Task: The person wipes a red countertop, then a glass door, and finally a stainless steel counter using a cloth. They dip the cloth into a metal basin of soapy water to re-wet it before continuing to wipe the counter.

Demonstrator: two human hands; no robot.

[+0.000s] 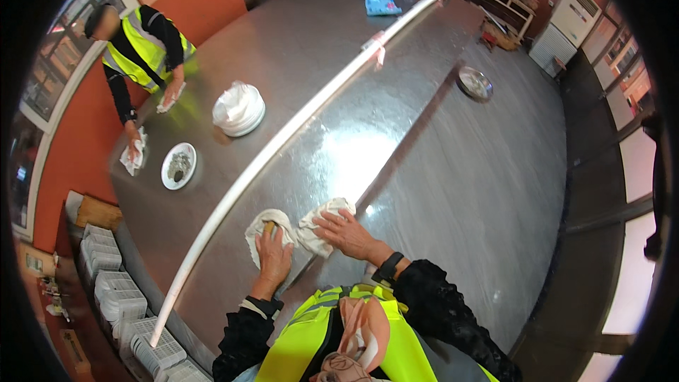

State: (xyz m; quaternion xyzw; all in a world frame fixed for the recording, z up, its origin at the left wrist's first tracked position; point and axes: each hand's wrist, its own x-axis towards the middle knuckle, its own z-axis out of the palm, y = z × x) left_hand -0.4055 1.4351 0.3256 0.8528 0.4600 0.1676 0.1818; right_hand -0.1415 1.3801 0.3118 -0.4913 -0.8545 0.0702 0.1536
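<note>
My left hand (274, 258) is closed on a white cloth (254, 232) lying on the metal table (297, 170). A small brown piece (269, 227) shows at its fingertips; I cannot tell what it is. Beside it, my right hand (346, 233) holds a second white cloth (311, 235) pressed against the tabletop, and the cloth bunches out past the fingers. The two cloths lie side by side, nearly touching. A long white pipe (265, 154) runs diagonally over the table, just beyond my left hand.
Across the pipe, a co-worker (145, 49) in a yellow vest wipes with white cloths. Near them are a white bowl (178, 165) and a stack of white plates (239, 110). A metal bowl (475, 84) is at far right. White plastic baskets (120, 293) line the left edge.
</note>
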